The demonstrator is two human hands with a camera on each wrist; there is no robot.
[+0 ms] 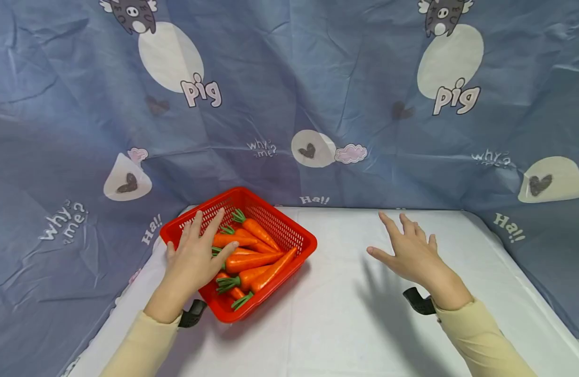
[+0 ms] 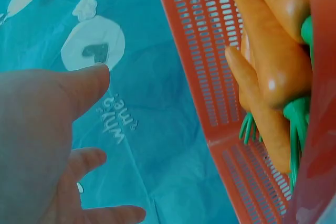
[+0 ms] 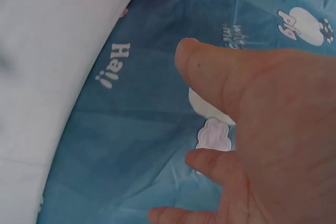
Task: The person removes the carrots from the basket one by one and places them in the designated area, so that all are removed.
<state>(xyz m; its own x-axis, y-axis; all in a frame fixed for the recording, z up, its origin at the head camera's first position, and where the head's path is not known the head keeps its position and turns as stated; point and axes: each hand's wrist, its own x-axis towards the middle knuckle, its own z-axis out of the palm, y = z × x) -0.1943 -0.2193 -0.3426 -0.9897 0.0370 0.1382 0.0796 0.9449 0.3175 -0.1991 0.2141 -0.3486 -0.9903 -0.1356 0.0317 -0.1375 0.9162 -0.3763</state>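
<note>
A red plastic basket (image 1: 289,222) with perforated walls stands on the left part of the table. Several orange carrots (image 1: 252,260) with green stem ends lie heaped inside it, also large in the left wrist view as carrots (image 2: 273,40). My left hand (image 1: 192,262) hovers over the basket's left side with fingers spread, hiding part of the carrots and holding nothing. To the right, my right hand (image 1: 414,256) is held above the white table, fingers apart and nothing in it; its shadow falls on the cloth below.
White cloth covers the table (image 1: 336,314). Behind it and along both sides hangs a blue printed curtain (image 1: 252,104) with pig drawings and lettering. Each wrist wears a black camera mount (image 1: 419,301).
</note>
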